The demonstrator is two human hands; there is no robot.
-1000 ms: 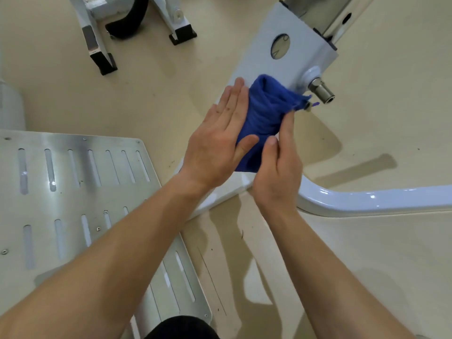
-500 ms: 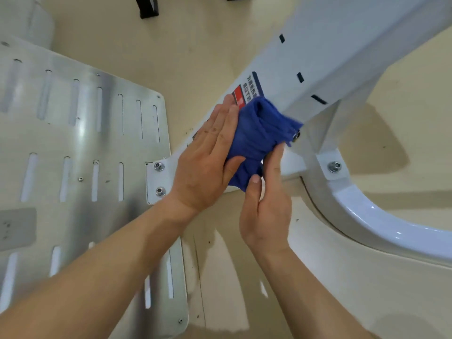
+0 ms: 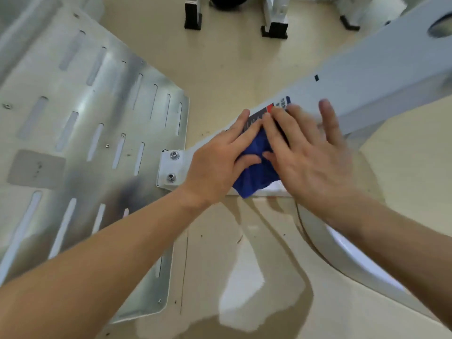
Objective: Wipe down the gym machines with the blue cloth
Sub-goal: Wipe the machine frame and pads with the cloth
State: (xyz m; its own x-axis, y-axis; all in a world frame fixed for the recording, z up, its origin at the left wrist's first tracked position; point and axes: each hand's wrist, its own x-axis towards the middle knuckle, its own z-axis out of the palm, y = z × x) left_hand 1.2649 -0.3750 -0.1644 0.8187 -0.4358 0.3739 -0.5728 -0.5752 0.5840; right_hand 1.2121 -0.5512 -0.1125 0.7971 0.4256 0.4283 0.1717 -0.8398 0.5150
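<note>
A white gym machine beam [image 3: 362,77] slopes from the upper right down to a bolted bracket [image 3: 171,167] at the centre. The blue cloth [image 3: 256,172] lies bunched on the beam's low end, beside a red and dark warning label [image 3: 269,111]. My left hand [image 3: 220,162] presses flat on the cloth's left side, thumb over the fabric. Over the cloth's right side, fingers spread and blurred, lies my right hand [image 3: 310,152]. Most of the cloth is hidden under both palms.
A slotted metal footplate [image 3: 85,133] fills the left side. A curved white frame tube [image 3: 354,263] runs along the beige floor at the lower right. Black-capped feet of another machine [image 3: 274,28] stand at the top.
Both hands and the cloth slid down the beam toward the bolted bracket. My right hand went from pinching the cloth's edge to lying flat and spread over it. The view shifted.
</note>
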